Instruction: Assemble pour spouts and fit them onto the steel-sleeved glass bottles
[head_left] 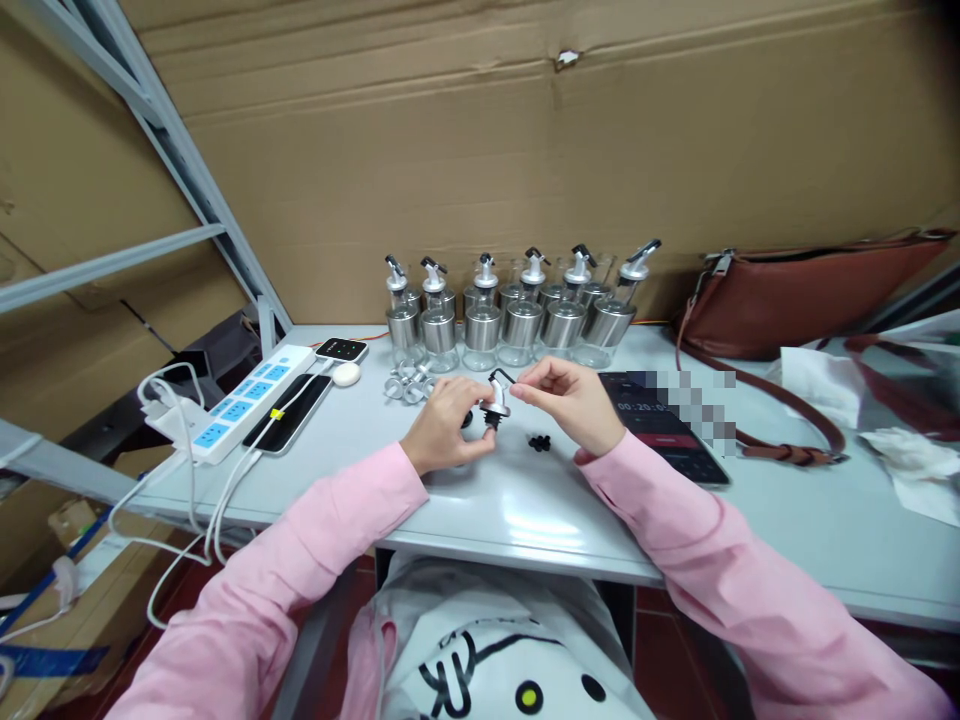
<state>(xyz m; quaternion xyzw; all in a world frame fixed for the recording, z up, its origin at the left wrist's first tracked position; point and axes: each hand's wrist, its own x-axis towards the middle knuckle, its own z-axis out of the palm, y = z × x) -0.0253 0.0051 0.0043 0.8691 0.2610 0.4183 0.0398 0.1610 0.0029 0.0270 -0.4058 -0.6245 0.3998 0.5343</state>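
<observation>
Between thumb and fingers, my left hand (448, 424) grips a pourer spout (496, 402) with a silver body, a black ribbed stopper below and a black lever on top. The fingertips of my right hand (570, 402) pinch that black lever from the right side. A small cluster of black parts (538, 442) lies on the table below my right hand. Left of my hands sit several silver pieces (409, 384). A dark round part (467, 418) shows partly behind my left fingers. At the back stands a row of glass bottles with steel sleeves (482, 325), several with pourer spouts fitted.
On the left are a white power strip (240, 400), a phone (291, 415), a small black-screened device (342, 350) and a white round object (346, 374). A tablet-like device with a timer (664, 430), a brown bag (795, 300) and crumpled tissues (915, 465) lie on the right.
</observation>
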